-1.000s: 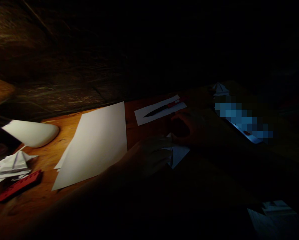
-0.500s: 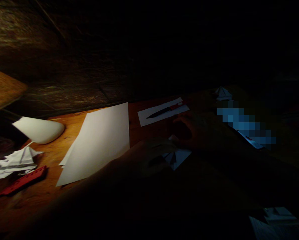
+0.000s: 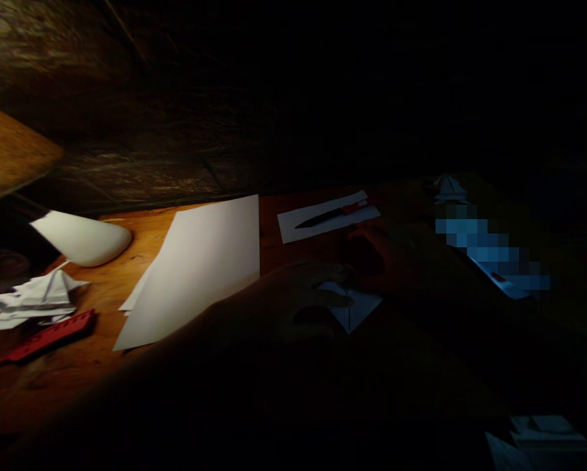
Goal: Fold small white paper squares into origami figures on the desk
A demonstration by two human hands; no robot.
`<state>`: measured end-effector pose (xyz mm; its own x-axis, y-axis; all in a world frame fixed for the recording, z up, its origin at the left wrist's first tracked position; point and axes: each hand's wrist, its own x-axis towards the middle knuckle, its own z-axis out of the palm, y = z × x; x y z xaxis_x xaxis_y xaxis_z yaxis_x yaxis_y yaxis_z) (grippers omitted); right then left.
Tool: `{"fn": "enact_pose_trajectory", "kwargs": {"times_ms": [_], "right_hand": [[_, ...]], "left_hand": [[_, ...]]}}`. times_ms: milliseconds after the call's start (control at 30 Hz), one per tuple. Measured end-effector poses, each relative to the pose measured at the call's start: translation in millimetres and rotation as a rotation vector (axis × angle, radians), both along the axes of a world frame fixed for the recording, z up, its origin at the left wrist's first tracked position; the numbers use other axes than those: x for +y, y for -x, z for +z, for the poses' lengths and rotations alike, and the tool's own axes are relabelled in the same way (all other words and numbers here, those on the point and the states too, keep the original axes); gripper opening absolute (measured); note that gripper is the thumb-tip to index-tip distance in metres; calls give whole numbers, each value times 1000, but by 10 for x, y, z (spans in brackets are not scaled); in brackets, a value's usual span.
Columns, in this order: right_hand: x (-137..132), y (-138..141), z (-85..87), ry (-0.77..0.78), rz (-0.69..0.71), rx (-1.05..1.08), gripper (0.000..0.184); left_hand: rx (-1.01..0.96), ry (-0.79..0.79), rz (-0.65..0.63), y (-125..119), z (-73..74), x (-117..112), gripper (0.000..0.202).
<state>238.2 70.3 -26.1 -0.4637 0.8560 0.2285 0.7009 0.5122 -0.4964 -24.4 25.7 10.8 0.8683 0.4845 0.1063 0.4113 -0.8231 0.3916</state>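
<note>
A small folded piece of white paper (image 3: 359, 314) lies on the wooden table in deep shadow, one corner pointing toward me. My left hand (image 3: 305, 291) rests across its left side, fingers stretched out and apart, one lying over the paper. At the paper's far right edge, my right hand (image 3: 386, 252) arches with bent fingers; its fingertips are lost in the dark, so a grip on the paper cannot be made out. Just beyond the hands, a knife with a dark blade and red handle (image 3: 335, 214) lies on a white paper strip (image 3: 289, 229).
Large white sheets (image 3: 214, 261) lie left of the hands. Farther left are a red comb-like object (image 3: 52, 337), crumpled folded paper (image 3: 42, 297) and a white lamp (image 3: 84, 239). Another folded paper (image 3: 450, 188) stands at the back right, more paper (image 3: 543, 435) at the lower right. A wall (image 3: 165, 163) rises behind.
The view has shifted slightly. My left fingers have spread farther over the folded paper, which now looks flatter. My right hand keeps nearly the same curved pose.
</note>
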Motion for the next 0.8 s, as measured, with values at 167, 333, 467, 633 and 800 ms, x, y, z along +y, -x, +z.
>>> {"fn": "enact_pose_trajectory", "kwargs": {"times_ms": [167,333,467,633,800], "right_hand": [[-28,12,-1,-21,-34,-8,71],[-13,3,10,28,-2,-43,78],[-27,20,23,36,-15,-65,88],[-73,44,55,51,-17,-55,84],[-78,43,50,43,-29,-25,80]], "left_hand": [[-6,29,-29,20,38,16,51],[-3,57,-25,16,53,3,47],[-8,78,-20,12,56,-7,45],[-4,85,-7,9,67,-15,46],[-6,78,1,11,50,-17,44]]}}
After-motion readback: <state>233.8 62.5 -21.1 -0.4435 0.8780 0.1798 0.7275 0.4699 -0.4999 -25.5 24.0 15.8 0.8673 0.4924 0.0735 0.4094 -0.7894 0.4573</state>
